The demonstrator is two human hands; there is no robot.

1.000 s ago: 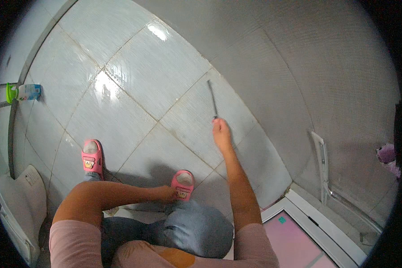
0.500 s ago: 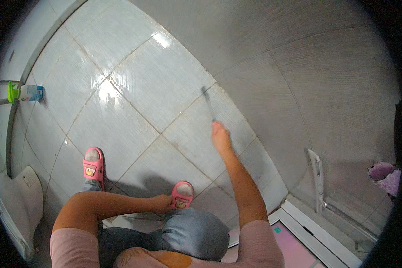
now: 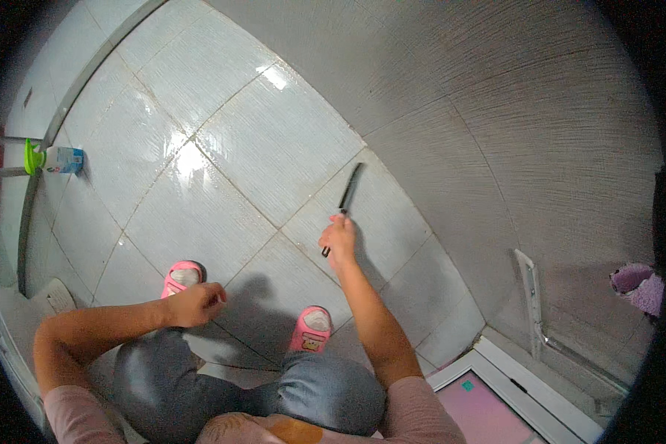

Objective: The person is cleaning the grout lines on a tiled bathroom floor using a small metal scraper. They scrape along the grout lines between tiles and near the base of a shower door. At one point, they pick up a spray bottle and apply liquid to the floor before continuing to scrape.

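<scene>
1. Bathroom floor of pale glossy tiles (image 3: 266, 140) seen from above; the person crouches over it, knees in grey trousers at the lower edge, sleeves pale pink.
2. Right hand (image 3: 340, 242) reaches forward with the arm stretched out, fingers closed around a thin dark tool (image 3: 345, 201); its long end points up and away from the hand, its tip close to a grout line where floor meets wall; its short end pokes out below the fist; whether the tip touches the tile cannot be told.
3. Left hand (image 3: 194, 304) is curled into a loose fist, holding nothing visible; it rests near the left knee, just beside the left pink slipper (image 3: 182, 277).
4. Right pink slipper (image 3: 311, 329) sits below the right hand, under that forearm.
5. Grey textured wall (image 3: 510, 126) rises beyond and to the right of the right hand.
6. Far left of the left hand, a small carton with a green top (image 3: 59, 159) lies by the floor's edge.
7. Right of the right arm, a white frame (image 3: 533, 311) and a purple fluffy thing (image 3: 638, 285) near the rim.
</scene>
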